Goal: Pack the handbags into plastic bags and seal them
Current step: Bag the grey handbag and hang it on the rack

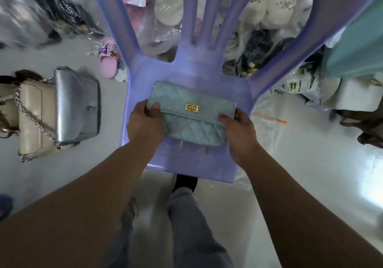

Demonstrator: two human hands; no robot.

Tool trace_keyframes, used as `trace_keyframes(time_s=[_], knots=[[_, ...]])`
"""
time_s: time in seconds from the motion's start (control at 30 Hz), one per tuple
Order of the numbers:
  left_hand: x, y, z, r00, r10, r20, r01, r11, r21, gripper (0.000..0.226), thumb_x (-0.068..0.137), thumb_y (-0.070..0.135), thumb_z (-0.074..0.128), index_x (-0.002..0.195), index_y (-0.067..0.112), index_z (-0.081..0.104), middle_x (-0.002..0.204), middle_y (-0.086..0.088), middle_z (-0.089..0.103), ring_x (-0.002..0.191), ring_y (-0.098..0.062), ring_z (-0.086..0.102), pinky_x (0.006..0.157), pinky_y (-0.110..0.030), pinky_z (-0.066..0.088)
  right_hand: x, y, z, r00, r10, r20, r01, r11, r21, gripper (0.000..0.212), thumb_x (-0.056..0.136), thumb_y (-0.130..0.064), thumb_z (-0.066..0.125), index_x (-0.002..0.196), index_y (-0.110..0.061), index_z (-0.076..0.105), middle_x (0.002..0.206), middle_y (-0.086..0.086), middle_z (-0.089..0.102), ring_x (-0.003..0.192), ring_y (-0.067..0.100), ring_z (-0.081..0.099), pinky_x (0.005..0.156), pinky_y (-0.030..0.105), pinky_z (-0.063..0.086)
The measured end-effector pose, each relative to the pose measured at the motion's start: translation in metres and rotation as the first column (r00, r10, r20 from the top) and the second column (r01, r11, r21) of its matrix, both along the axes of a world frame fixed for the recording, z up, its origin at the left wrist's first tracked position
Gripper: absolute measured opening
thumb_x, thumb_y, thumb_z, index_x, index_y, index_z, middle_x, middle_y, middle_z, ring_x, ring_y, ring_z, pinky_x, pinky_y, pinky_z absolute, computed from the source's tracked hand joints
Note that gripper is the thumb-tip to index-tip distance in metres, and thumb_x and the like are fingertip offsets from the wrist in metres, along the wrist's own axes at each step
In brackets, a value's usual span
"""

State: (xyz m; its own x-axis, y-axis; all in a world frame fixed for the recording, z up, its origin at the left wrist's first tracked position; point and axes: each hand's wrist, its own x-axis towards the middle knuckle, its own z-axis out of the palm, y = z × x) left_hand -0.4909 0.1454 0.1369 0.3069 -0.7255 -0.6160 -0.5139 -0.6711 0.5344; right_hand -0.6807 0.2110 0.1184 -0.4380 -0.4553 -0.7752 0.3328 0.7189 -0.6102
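in the middle of the frame a quilted pale blue handbag (191,113) with a gold clasp (192,107) lies over the seat of a lilac plastic chair (199,70). the left hand (145,120) grips its left end, thumb on top, and the right hand (238,130) grips its right end the same way. at the left edge, a silver handbag (76,103) lies just beside a beige handbag (31,120) with a chain, both on the floor (310,164).

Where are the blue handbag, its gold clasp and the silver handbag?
blue handbag (194,127): head view, quilted front below the flap.
gold clasp (192,107): head view, middle of the clasp.
silver handbag (77,106): head view, middle of its flap.
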Motion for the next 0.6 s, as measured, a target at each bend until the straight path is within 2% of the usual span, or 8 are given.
trace_keyframes(time_s=[0.07,0.13,0.17,0.27,0.33,0.4,0.5,0.6], knots=[[0.0,-0.003,-0.001,1.0,-0.004,0.024,0.004,1.0,0.016,0.015,0.1,0.037,0.051,0.107,0.026,0.06,0.082,0.005,0.061,0.084,-0.03,0.061,0.059,-0.03,0.051,0.001,0.001,-0.001,1.0,0.013,-0.012,-0.013,1.0,0.002,0.043,0.073,-0.03,0.072,0.114,-0.018,0.071,0.106,-0.003,0.078,0.099,0.022,0.075,0.092,0.047,0.06],[-0.002,-0.006,0.0,1.0,0.015,0.016,-0.015,1.0,0.019,0.023,0.095,0.038,0.053,0.113,0.025,0.06,0.097,-0.004,0.067,0.093,-0.037,0.065,0.074,-0.043,0.058,0.002,0.0,0.002,0.999,0.033,-0.031,-0.033,0.999,-0.004,0.037,0.078,-0.029,0.073,0.113,-0.019,0.071,0.105,-0.004,0.078,0.098,0.02,0.074,0.093,0.049,0.06],[-0.004,-0.009,0.002,1.0,0.023,0.019,-0.023,0.999,0.024,0.032,0.092,0.038,0.054,0.121,0.024,0.057,0.109,-0.006,0.067,0.101,-0.038,0.065,0.084,-0.048,0.057,0.003,-0.001,0.004,0.998,0.031,-0.048,-0.032,1.0,-0.002,0.033,0.078,-0.029,0.073,0.11,-0.02,0.071,0.104,-0.005,0.077,0.097,0.019,0.074,0.094,0.05,0.059],[-0.016,-0.013,0.019,0.992,-0.047,0.115,0.056,0.996,-0.07,0.047,0.094,0.031,0.054,0.139,0.022,0.045,0.138,-0.008,0.052,0.124,-0.032,0.052,0.102,-0.042,0.045,0.007,-0.002,0.018,0.998,-0.018,-0.068,0.016,1.0,-0.02,0.02,0.081,-0.031,0.075,0.1,-0.026,0.07,0.1,-0.01,0.074,0.1,0.016,0.07,0.101,0.046,0.055],[-0.027,-0.008,0.034,0.974,-0.157,0.161,0.191,0.956,-0.224,0.044,0.095,0.029,0.054,0.138,0.02,0.049,0.139,-0.008,0.049,0.127,-0.03,0.047,0.103,-0.037,0.04,0.009,0.005,0.034,0.995,-0.076,-0.07,0.075,0.997,-0.025,0.036,0.09,-0.028,0.074,0.126,-0.026,0.065,0.117,-0.009,0.067,0.113,0.014,0.065,0.104,0.035,0.05],[-0.041,0.004,0.048,0.947,-0.299,0.116,0.321,0.882,-0.346,0.044,0.093,0.032,0.053,0.134,0.017,0.054,0.136,-0.007,0.053,0.125,-0.026,0.049,0.101,-0.03,0.038,0.004,0.024,0.052,0.987,-0.069,-0.146,0.067,0.998,-0.014,0.058,0.094,-0.031,0.071,0.148,-0.022,0.051,0.136,-0.004,0.061,0.121,0.01,0.059,0.104,0.028,0.045],[-0.067,0.033,0.069,0.853,-0.521,0.035,0.488,0.771,-0.41,0.047,0.094,0.037,0.052,0.133,0.011,0.056,0.134,-0.009,0.057,0.123,-0.024,0.052,0.102,-0.024,0.037,-0.011,0.077,0.075,0.963,-0.014,-0.27,0.025,0.999,0.04,0.069,0.094,-0.043,0.069,0.155,-0.029,0.04,0.153,-0.004,0.05,0.139,0.01,0.049,0.115,0.031,0.039],[-0.1,0.067,0.086,0.687,-0.727,-0.029,0.665,0.644,-0.378,0.047,0.098,0.038,0.051,0.136,0.011,0.054,0.139,-0.008,0.055,0.128,-0.02,0.047,0.106,-0.024,0.031,-0.032,0.13,0.091,0.921,0.049,-0.388,0.01,0.989,0.148,0.075,0.094,-0.053,0.064,0.159,-0.034,0.031,0.161,-0.006,0.041,0.147,0.014,0.039,0.116,0.029,0.032]])
